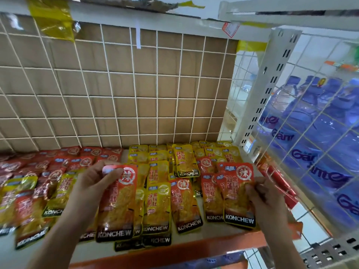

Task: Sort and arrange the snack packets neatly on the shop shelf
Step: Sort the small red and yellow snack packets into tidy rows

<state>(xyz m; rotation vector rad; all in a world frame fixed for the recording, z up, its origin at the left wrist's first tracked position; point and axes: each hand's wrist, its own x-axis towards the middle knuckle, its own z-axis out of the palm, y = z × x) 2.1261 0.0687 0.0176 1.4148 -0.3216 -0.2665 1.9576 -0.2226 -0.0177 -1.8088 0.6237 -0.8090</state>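
Red packet (116, 200) pinched at its top by fingers of left hand (95, 183), second packet (238, 193) clamped at its edge by right hand (266, 199), both over shelf (217, 232) front (presumably separating reds from yellow packets (157, 206)).

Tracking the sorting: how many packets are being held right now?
2: a red packet in the left hand, a second red packet in the right hand. More may be hidden behind them.

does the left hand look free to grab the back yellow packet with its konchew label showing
Probably not yet: the left hand grips a red packet. The path to the yellow packet itself looks open.
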